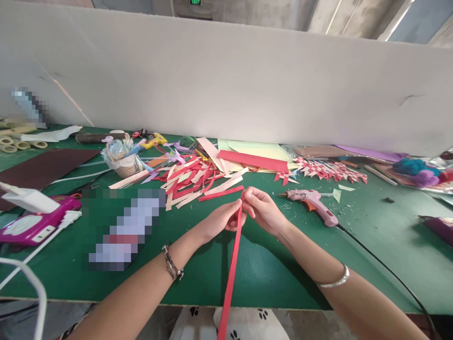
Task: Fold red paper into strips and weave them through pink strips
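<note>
A long red paper strip [232, 264] hangs from my fingers over the table edge toward my lap. My left hand [226, 216] pinches it near its upper end, thumb on top. Close beside it, the fingertips of my right hand [261, 208] are closed on the same strip at its top. Just beyond my hands lies another red strip [221, 193], flat on the table. Behind that is a loose heap of red and pale pink paper strips [194, 177]. To the right of my right hand rests a pink glue gun [313, 203] with an orange trigger.
Woven red-and-white paper pieces [331, 170] lie at the back right. A wrapped basket [123, 158] and a yellow glue gun [155, 140] stand back left. A purple power strip [40, 219] with white cables is at left. A pale board [226, 80] closes off the green table [269, 274].
</note>
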A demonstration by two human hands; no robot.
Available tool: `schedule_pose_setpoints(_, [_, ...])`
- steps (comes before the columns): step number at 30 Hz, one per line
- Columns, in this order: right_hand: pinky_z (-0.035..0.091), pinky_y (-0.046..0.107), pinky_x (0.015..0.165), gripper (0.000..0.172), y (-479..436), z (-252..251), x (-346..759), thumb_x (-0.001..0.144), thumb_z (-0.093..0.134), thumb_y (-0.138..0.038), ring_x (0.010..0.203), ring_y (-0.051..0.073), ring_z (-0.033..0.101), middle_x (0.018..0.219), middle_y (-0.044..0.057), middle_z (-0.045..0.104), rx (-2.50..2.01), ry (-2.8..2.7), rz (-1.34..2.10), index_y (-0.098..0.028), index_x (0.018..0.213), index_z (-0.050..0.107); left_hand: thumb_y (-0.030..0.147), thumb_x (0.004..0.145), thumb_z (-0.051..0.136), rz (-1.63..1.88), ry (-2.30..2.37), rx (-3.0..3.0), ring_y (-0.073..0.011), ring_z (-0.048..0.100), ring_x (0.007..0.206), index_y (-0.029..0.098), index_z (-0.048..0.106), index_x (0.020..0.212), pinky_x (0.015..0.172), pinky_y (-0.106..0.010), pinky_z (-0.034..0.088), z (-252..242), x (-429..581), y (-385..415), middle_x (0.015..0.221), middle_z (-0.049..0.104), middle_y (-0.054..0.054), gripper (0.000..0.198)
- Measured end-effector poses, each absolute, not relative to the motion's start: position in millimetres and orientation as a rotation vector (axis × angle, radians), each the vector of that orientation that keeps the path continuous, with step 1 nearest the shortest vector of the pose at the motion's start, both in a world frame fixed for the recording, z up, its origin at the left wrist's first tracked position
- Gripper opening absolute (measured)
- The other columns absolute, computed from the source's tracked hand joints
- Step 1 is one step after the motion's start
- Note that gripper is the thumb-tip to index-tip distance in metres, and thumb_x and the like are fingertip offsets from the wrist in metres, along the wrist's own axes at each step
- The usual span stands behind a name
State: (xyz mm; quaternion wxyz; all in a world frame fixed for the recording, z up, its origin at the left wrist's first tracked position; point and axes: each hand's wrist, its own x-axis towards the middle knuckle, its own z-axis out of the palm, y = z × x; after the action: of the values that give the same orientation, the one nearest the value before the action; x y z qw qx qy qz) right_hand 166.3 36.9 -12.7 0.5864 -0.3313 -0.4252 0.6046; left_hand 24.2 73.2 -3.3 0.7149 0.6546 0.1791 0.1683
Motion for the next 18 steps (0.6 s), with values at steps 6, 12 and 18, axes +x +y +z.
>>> schedule_pose_setpoints(6, [0.036,0.02,0.047,0.029,36.9,-15.2,165.9,0.078,0.062,-0.041,0.04,0.007,0.04,0.042,-0.009,0.044,-0.75,-0.975,1.434,-0.019,0.066,0.047,0.051,0.091,0.026,0.391,0.363,1.424,-0.0086,0.021,0.048,0.016,0.055,0.085,0.045,-0.023,0.016,-4.6,23.7,74.0,0.053,0.031,0.006,0.046])
schedule_pose_setpoints(12, [0.039,0.022,0.048,0.031,38.0,-15.5,164.5,0.072,0.065,-0.045,0.041,0.008,0.046,0.046,-0.008,0.051,-0.85,-0.983,1.374,-0.02,0.07,0.048,0.053,0.089,0.031,0.404,0.451,1.457,-0.0075,0.023,0.048,0.016,0.05,0.077,0.044,-0.022,0.017,-4.1,24.4,75.0,0.057,0.034,0.005,0.044])
schedule_pose_setpoints(18, [0.038,0.022,0.048,0.03,36.6,-11.7,162.5,0.071,0.066,-0.045,0.04,0.008,0.048,0.042,-0.008,0.051,-0.953,-0.99,1.381,-0.019,0.07,0.05,0.057,0.085,0.035,0.383,0.513,1.487,-0.0069,0.023,0.048,0.017,0.046,0.073,0.044,-0.021,0.018,-1.1,25.0,72.9,0.06,0.03,0.005,0.044])
